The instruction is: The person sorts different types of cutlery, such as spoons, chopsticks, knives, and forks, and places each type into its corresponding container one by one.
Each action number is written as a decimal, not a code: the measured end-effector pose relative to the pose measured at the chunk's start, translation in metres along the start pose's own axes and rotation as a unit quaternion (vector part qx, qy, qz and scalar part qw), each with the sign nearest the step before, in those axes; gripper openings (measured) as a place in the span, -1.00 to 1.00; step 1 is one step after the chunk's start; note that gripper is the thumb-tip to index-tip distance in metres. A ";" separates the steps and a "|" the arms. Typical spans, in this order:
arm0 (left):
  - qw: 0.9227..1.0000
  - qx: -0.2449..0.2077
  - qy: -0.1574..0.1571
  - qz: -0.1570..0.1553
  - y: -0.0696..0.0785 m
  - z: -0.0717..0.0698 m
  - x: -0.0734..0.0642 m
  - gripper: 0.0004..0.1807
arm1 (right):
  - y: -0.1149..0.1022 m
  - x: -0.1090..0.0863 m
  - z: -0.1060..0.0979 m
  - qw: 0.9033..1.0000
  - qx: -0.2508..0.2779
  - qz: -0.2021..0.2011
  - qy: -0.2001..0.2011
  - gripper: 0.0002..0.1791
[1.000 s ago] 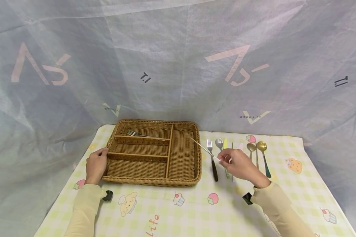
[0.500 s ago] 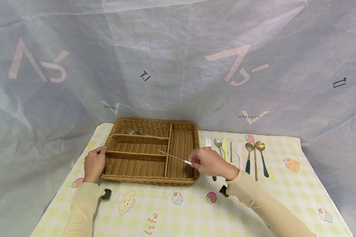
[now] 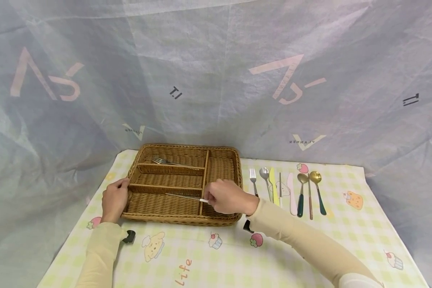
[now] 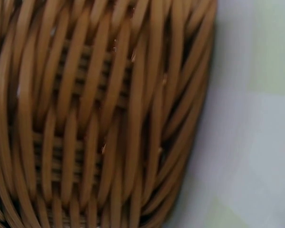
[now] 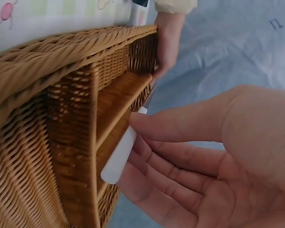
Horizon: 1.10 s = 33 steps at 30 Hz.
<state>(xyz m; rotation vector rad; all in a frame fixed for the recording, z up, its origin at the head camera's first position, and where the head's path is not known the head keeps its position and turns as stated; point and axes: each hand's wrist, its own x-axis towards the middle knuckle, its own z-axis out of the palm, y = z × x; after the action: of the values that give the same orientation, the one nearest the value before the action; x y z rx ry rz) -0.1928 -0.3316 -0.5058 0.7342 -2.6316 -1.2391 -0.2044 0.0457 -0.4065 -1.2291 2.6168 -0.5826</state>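
Note:
A brown wicker cutlery tray [image 3: 181, 220] with wooden-topped dividers lies on the table. My left hand [image 3: 115, 199] grips its left rim. Over the front left compartment, my right hand [image 3: 228, 197] pinches a slim white-handled utensil [image 3: 203, 200] with a thin silvery metal end pointing left. In the right wrist view the white handle [image 5: 118, 159] shows between thumb and fingers of the right hand [image 5: 190, 156], and the left hand [image 5: 167, 47] is at the tray's far end. A fork [image 3: 161, 161] lies in the back left compartment. The left wrist view shows only wicker wall [image 4: 85, 95] and tablecloth.
Right of the tray several pieces of cutlery lie in a row: a fork [image 3: 253, 176], a silver spoon [image 3: 264, 173], a yellow knife [image 3: 272, 182], a pink knife [image 3: 291, 194] and gold spoons with green handles [image 3: 320, 198]. A grey fabric curtain [image 3: 216, 80] hangs behind the table.
My right hand has carried the white-handled utensil leftward from above the cutlery row to over the tray's front left compartment. My left hand has stayed on the rim.

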 end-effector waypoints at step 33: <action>1.000 -0.005 0.011 0.001 0.001 0.001 0.000 -0.40 | -0.030 0.103 0.049 0.994 -0.029 -0.019 -0.099 -0.34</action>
<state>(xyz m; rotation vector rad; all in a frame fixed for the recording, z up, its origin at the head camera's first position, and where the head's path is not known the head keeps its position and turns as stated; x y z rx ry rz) -0.1938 -0.3305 -0.5055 0.7404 -2.6071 -1.2350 -0.2323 -0.0643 -0.4387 -1.2847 2.4659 -0.3706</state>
